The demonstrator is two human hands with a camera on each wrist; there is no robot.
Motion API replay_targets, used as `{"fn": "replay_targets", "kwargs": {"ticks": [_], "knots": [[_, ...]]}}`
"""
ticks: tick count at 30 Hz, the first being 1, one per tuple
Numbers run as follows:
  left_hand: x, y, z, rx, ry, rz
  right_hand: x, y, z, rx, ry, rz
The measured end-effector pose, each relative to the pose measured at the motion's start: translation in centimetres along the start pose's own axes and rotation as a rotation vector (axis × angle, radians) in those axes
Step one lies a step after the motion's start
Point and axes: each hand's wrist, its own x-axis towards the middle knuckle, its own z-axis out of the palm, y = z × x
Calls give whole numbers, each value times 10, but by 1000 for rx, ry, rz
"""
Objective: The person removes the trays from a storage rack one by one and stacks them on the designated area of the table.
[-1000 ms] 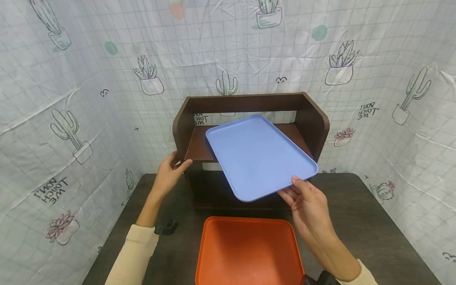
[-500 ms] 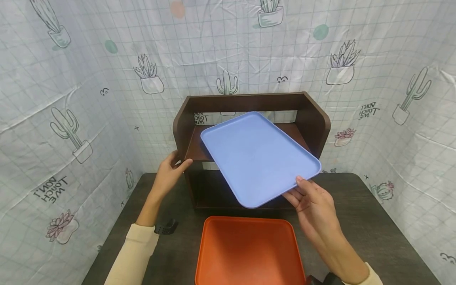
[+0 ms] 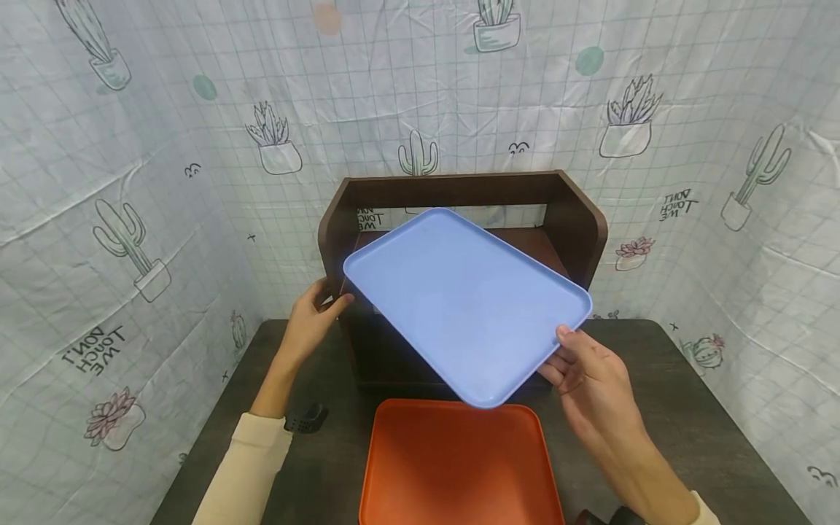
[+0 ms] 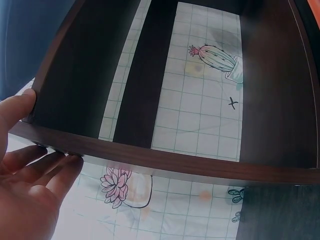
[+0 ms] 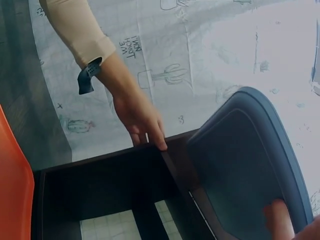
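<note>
Two holds: right grip (image 3: pixel 599 380) clamps blue tray (image 3: pixel 466 306), left grip (image 3: pixel 311 321) clamps shelf (image 3: pixel 453 191); brace shelf, guide tray clear.

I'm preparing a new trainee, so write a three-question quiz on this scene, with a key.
1. Which hand holds the blue tray?
2. True or false: the orange tray sits on the upper shelf.
3. The left hand grips: a) the blue tray; b) the brown shelf unit; c) the orange tray.

Key:
1. The right hand.
2. False; the orange tray lies on the dark table.
3. b
</note>
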Motion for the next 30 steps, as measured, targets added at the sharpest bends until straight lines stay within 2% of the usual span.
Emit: {"fn": "replay_targets", "kwargs": {"ticks": [11,19,25,30], "knots": [[-1,-1,-1,15,-9,6,-1,-11,-9,13,-13,18],[2,-2,0,-23,3,21,-1,-19,-19,5,25,30],[2,-4,-2,-44,-13,-4,-1,-21,-24,-25,-8,22],[3,-6,-2,-79,-23,0,-1,-24,-28,-60,-15,43]]}}
